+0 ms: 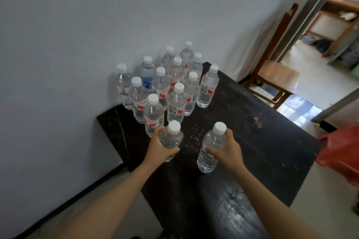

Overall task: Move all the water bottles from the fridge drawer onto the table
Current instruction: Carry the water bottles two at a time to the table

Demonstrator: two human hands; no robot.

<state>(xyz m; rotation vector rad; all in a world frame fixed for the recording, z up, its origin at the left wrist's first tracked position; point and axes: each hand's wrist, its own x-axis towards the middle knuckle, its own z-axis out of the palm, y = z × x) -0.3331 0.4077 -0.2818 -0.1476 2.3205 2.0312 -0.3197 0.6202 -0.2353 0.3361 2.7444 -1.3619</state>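
While both hands are loaded, table (262,141): dark top set against the wall.
Standing bottles (176,101): upright cluster at the far end.
Left bottle (172,138): near upright, cap up, just beside the nearest standing one.
Right bottle (208,153): upright, apart from the cluster, base at the tabletop, contact unclear.
Left hand (157,150): fingers wrapped round its bottle's body, nearer the cluster.
Right hand (228,151): wrapped round its bottle's upper body.

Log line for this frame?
left hand: grips left bottle | right hand: grips right bottle | table: bottle cluster standing near wall
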